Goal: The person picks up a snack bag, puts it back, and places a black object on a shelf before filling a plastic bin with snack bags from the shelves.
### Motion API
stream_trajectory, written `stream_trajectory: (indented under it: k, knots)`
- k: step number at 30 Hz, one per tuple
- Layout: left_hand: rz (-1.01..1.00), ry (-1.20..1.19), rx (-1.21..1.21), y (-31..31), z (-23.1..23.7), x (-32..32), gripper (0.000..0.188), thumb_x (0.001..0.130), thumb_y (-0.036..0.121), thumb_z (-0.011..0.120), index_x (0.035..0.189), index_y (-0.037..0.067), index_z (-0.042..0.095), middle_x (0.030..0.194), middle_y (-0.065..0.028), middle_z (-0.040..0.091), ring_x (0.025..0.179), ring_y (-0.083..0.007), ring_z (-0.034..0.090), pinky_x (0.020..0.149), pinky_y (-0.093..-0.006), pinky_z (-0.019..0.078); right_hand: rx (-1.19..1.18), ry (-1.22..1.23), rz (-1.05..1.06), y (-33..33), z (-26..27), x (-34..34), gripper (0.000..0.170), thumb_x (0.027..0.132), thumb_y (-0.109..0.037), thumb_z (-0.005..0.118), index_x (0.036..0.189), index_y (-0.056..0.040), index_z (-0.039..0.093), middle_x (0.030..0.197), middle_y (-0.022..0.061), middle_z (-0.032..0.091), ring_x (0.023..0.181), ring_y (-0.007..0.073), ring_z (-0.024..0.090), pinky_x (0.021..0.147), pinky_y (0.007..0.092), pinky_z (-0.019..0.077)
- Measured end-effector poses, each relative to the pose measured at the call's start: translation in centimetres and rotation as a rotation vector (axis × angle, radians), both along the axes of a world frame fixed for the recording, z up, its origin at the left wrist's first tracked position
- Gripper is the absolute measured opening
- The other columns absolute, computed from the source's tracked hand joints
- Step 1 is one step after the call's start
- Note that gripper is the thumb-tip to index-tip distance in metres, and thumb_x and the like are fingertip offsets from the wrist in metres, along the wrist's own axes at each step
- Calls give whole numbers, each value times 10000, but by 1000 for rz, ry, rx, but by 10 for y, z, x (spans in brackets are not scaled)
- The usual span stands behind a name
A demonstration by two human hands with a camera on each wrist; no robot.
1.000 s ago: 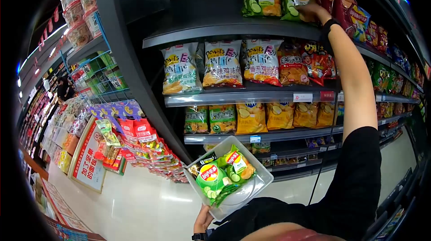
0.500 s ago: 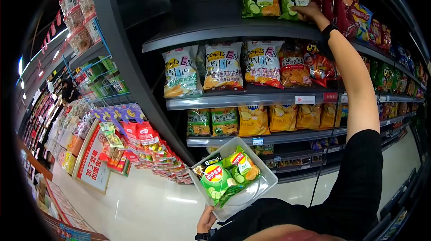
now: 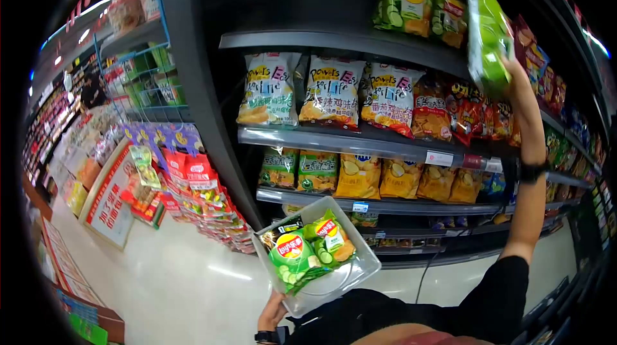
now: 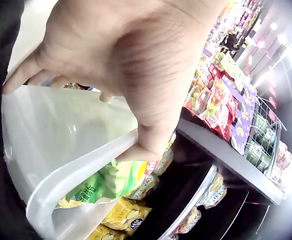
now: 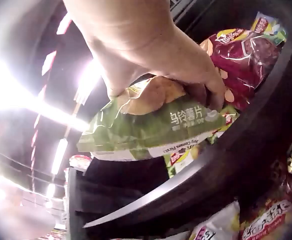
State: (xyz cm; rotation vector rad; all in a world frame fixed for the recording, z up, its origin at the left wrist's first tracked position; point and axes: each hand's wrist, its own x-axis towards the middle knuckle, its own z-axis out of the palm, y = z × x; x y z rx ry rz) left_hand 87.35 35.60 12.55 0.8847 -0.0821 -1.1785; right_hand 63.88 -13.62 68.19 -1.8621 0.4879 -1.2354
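My right hand (image 3: 517, 78) grips a green bag of potato chips (image 3: 486, 33) by its lower edge, held out in front of the top shelf. In the right wrist view, thumb and fingers (image 5: 217, 95) pinch across the bag's crinkled film. My left hand (image 3: 272, 311) holds a translucent plastic bin (image 3: 367, 266) at one corner, thumb hooked over the rim in the left wrist view. Inside the bin lie green chip bags (image 3: 292, 255) and a dark packet (image 3: 283, 226). Two more green chip bags (image 3: 411, 9) stand on the top shelf, left of the held one.
Below the top shelf (image 3: 334, 43), white snack bags (image 3: 331, 91) and yellow bags (image 3: 358, 176) fill lower shelves. Dark red chip bags (image 3: 528, 49) stand to the right. Red hanging packets (image 3: 199, 174) and a floor sign (image 3: 109, 200) are at left.
My right hand has lifted a green chip bag off the top shelf and drawn it back toward me; another green bag now shows behind. The left hand still holds the bin.
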Motion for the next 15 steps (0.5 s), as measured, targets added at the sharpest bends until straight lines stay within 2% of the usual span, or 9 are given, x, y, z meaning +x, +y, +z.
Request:
stream_trajectory:
  k: [2,4,6,7,8,9,11,13,15]
  knots:
    - [23,-16,26,-1,17,-3,749,779,23,511,1481,89,260,1432,-93,408,1297,-272,436,1024,-483,452,-66,24,99,31,-32,-18,642,858,-401,639,1337,-5,478,1174,93,615,1042,149,608,884,291,485]
    - [3,42,82,-1,29,0,791,830,38,535,1520,115,156,1427,-106,412,1268,-268,474,931,-455,501,-47,141,55,60,-73,-25,750,807,-380,692,1392,0,416,1233,112,581,1096,180,584,945,311,455]
    - [2,-27,97,-9,42,1,799,894,197,630,1524,107,146,1429,-95,419,1235,-243,500,908,-409,513,-16,149,150,98,-117,-11,816,774,-341,732,1427,-7,374,1270,117,552,1129,200,564,989,322,432]
    - [-66,-123,88,-10,39,4,857,909,362,661,1527,89,133,1465,-103,374,1286,-239,449,970,-396,474,63,183,185,107,-143,-1,812,766,-312,743,1424,-9,375,1267,111,546,1122,198,562,983,316,434]
    - [-31,-214,111,-11,31,3,868,918,394,649,1528,71,123,1494,-112,326,1343,-233,380,1053,-393,400,150,224,226,118,-169,8,810,757,-283,754,1420,-12,375,1264,105,541,1116,197,559,977,310,437]
    - [-36,-203,67,-11,29,5,864,929,401,634,1529,61,114,1516,-115,287,1378,-229,325,1107,-387,326,246,296,252,135,-188,23,794,766,-256,749,1419,-15,367,1233,91,542,1096,175,555,947,298,449]
    - [7,-253,70,-5,21,2,842,921,321,629,1531,60,110,1535,-120,270,1390,-237,316,1117,-382,313,342,420,353,149,-243,44,694,792,-165,732,1383,-25,397,1156,71,557,1043,155,567,898,297,474]
    - [-4,-90,86,-2,32,2,852,817,137,580,1535,114,122,1472,-115,350,1311,-249,409,1024,-416,414,384,530,431,171,-288,68,666,801,-166,744,1357,-21,408,1179,64,550,1050,152,564,890,307,480]
    - [2,-78,109,1,38,0,856,809,147,579,1536,131,126,1450,-111,372,1270,-246,437,978,-431,444,224,602,407,194,-320,87,754,761,-250,779,1369,-37,389,1116,117,622,997,218,629,858,347,506]
